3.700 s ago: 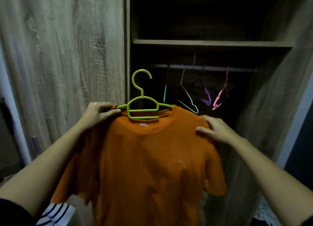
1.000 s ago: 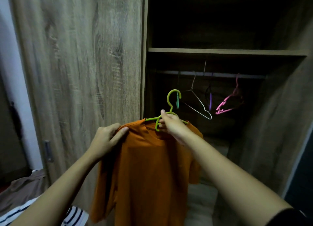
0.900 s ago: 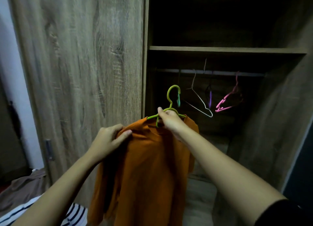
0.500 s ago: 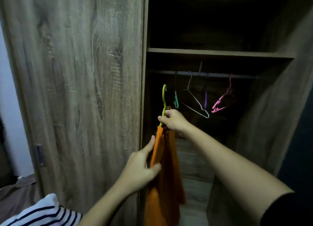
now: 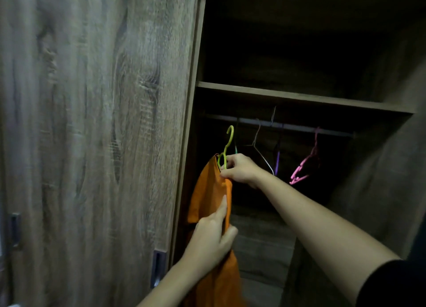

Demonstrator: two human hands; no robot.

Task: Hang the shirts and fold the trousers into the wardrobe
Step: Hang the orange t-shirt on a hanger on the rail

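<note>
The orange shirt [image 5: 211, 191] hangs on the green hanger [image 5: 228, 143] with its long axis vertical, turned edge-on so only a narrow folded strip faces the camera. The hook points straight up from the right hand's [image 5: 241, 168] fingers, its top just under the rail [image 5: 299, 126] and not over it. The right hand's fingers are curled round the hanger's neck at the collar. Below them, the left hand [image 5: 212, 236] pinches the cloth between thumb and fingers, with the forefinger stretched up along it. Past the right hand's knuckles hang a wire hanger [image 5: 261, 155], a purple hanger [image 5: 277, 162] and a pink hanger [image 5: 304, 168]. A second ago the shirt faced the camera broadside and the left hand held its shoulder; the hook has since risen nearer the rail.
</note>
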